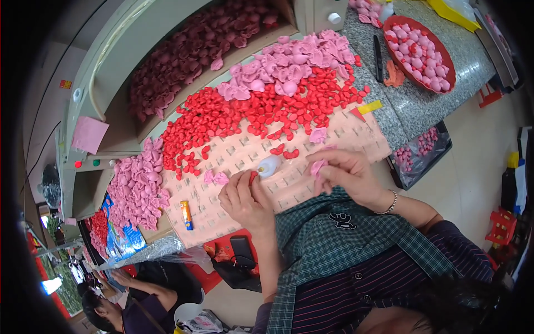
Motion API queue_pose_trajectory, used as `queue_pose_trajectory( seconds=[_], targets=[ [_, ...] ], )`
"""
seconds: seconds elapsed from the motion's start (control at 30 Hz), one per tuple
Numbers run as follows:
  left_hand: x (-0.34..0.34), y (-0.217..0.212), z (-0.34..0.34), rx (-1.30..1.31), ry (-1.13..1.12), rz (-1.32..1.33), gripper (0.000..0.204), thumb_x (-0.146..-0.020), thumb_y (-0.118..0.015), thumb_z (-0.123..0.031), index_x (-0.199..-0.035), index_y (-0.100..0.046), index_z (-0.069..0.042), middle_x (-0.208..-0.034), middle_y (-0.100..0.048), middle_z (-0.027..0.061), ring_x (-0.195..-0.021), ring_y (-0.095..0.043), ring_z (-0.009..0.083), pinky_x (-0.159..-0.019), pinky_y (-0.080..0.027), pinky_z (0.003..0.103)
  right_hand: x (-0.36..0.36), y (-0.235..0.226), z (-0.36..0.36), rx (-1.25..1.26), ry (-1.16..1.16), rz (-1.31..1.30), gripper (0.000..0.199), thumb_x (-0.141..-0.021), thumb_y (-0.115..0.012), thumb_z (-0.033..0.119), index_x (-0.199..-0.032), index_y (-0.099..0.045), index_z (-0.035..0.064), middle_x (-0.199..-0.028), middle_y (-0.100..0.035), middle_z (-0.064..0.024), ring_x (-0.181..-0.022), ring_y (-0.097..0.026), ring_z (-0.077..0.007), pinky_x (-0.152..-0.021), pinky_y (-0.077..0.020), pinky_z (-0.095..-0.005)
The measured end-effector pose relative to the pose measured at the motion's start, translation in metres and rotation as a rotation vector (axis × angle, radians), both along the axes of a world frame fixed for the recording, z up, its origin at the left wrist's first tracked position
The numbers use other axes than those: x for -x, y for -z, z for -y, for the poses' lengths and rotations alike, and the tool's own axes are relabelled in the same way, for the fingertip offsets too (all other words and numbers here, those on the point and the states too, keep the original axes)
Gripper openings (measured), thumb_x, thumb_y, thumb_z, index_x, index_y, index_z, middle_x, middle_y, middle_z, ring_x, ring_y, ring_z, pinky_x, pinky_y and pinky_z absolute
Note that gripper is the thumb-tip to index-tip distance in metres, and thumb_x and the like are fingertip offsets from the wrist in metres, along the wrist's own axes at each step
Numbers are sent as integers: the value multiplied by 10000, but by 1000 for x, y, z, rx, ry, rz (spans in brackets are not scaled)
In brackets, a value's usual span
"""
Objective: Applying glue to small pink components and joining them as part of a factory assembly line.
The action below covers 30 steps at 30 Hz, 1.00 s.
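My left hand (245, 197) is over the pink patterned cloth (233, 153), its fingertips closed on a small red rounded piece (253, 177). Right beside those fingertips lies a small whitish squeeze bottle (270, 166) with its narrow tip pointing left. To the right, my right hand (350, 175) pinches a pink moulded piece (318, 167) between thumb and fingers. Two loose red pieces (290, 153) rest just beyond the bottle. One pink frilled piece (318, 134) lies above my right hand, and more pink bits (216, 177) sit by my left.
Heaps of red pieces (217, 114) and pink pieces (289, 58) cover the far side. A grey arched machine (105, 72) holds more pink ones. A red bowl (451, 67) stands at far right. A blue-and-yellow tube (186, 215) lies left. Another person (147, 303) sits lower left.
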<state>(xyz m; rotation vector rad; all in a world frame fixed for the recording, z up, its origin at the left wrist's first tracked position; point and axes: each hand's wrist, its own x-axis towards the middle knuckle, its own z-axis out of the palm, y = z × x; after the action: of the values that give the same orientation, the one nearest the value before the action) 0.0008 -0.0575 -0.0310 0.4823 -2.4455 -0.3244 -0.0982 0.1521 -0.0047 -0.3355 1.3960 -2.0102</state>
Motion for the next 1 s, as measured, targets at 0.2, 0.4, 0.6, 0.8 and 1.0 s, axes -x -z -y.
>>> queue_pose_trajectory(
  seconds=[0.2, 0.4, 0.6, 0.8, 1.0],
  targets=[
    [-28, 10, -28, -594, -4, -219, 164, -868, -698, 31, -1027, -663, 11, -1046, -672, 116, -817, -653, 207, -750, -529, 288, -22, 17, 16, 79, -121, 152, 258, -996, -522, 31, -1239, -584, -32, -919, -682, -105, -771, -691, -142, -643, -549, -247],
    [-32, -14, -54, -1260, 171, -121, 339, -930, -632, 17, -1263, -591, 63, -992, -678, 107, -825, -645, 143, -786, -526, 255, -31, 25, 23, 77, -116, 24, 231, -982, -538, 15, -1200, -594, -36, -923, -678, -84, -770, -674, -122, -640, -544, -240],
    [-37, -12, -57, -1379, 209, -126, 308, -977, -590, -42, -1265, -594, 67, -1059, -680, 133, -853, -636, 147, -768, -530, 269, -35, 18, 23, -1, -116, -71, 218, -956, -540, -28, -1169, -585, -47, -919, -676, -71, -777, -656, -95, -654, -539, -231],
    [-33, -18, -54, -1530, 183, -82, 298, -974, -580, -17, -1263, -610, 49, -983, -682, 87, -828, -624, 126, -769, -523, 261, -36, 26, 23, 48, -135, -92, 192, -977, -531, -11, -1166, -553, -37, -978, -652, -74, -863, -656, -107, -694, -537, -241],
    [-35, -15, -51, -1633, 194, -140, 360, -974, -599, -46, -1320, -565, 48, -997, -673, 79, -859, -604, 120, -817, -501, 261, -33, 18, 24, 27, -192, -72, 190, -965, -544, -25, -1155, -547, -37, -947, -650, -83, -829, -643, -102, -664, -539, -238]
  ],
)
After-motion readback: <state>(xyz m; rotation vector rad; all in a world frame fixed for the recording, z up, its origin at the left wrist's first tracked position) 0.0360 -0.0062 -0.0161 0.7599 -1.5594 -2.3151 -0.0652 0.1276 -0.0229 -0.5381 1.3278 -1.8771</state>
